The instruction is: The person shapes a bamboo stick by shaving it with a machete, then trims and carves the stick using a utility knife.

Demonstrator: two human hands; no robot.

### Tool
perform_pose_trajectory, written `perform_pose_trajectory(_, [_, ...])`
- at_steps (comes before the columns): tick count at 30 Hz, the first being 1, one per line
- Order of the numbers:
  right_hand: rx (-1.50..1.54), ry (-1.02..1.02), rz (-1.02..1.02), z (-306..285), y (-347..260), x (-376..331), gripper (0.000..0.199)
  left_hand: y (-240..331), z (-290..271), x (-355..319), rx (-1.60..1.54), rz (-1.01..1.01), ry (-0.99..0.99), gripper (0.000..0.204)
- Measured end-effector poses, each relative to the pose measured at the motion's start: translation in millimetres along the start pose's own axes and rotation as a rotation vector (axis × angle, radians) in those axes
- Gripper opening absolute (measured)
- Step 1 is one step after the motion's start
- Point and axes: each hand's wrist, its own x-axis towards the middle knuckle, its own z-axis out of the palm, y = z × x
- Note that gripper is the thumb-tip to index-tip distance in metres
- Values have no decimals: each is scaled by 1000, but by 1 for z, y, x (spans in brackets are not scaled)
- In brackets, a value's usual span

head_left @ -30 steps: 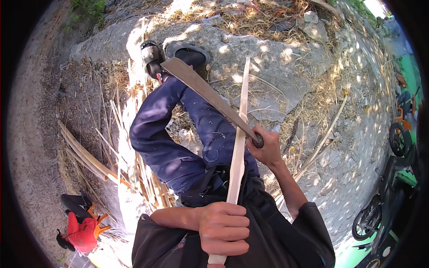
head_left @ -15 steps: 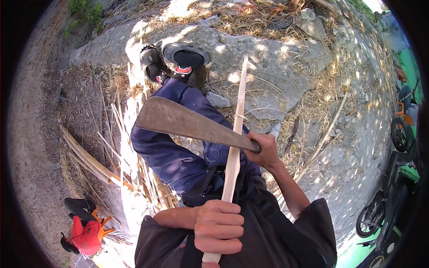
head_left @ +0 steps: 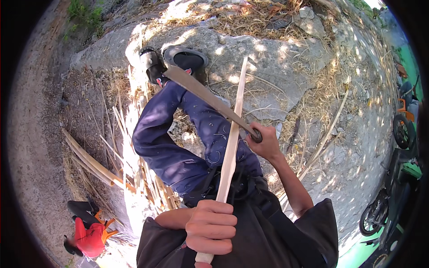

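My left hand (head_left: 211, 227) is wrapped round the near end of a long pale strip of wood or split bamboo (head_left: 227, 172). The strip slants away from my body over my lap, its far tip above the rock. In my right hand (head_left: 264, 142) is the short handle of a machete (head_left: 201, 94). Its worn brown blade crosses the strip near the right fist and points far left toward my shoes, seen nearly edge-on. Whether the cutting edge touches the strip I cannot tell. Thin curled shavings lie on my dark blue trousers (head_left: 167, 138).
Split strips (head_left: 147, 178) lie in a pile left of my legs, with longer curved pieces (head_left: 91, 161) beyond. Dry shavings (head_left: 321, 107) litter the rock. A person in red (head_left: 89, 236) sits at the lower left. Motorbikes (head_left: 380, 210) stand at the right edge.
The machete has turned from showing its broad face to nearly edge-on, and its tip has swung farther from me. More curled shavings show on my trousers. My left hand has shifted slightly left.
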Motion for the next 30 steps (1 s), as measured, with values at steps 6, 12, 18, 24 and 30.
perform_pose_trajectory(6, [94, 109, 259, 0, 13, 2, 13, -5, -15, 1, 92, 78, 611, 74])
perform_pose_trajectory(12, [507, 6, 487, -15, -22, -3, 20, 8, -100, 22, 50, -49, 1068, 50])
perform_pose_trajectory(18, [889, -58, 527, -22, -16, -8, 37, 6, -171, -7, -94, -85, 1090, 35])
perform_pose_trajectory(24, [812, -33, 527, -23, -19, -9, 51, 8, -179, -11, -122, -109, 1050, 33])
perform_pose_trajectory(30, [759, -57, 530, -27, -23, -9, 36, 12, -159, 3, -154, -70, 909, 34])
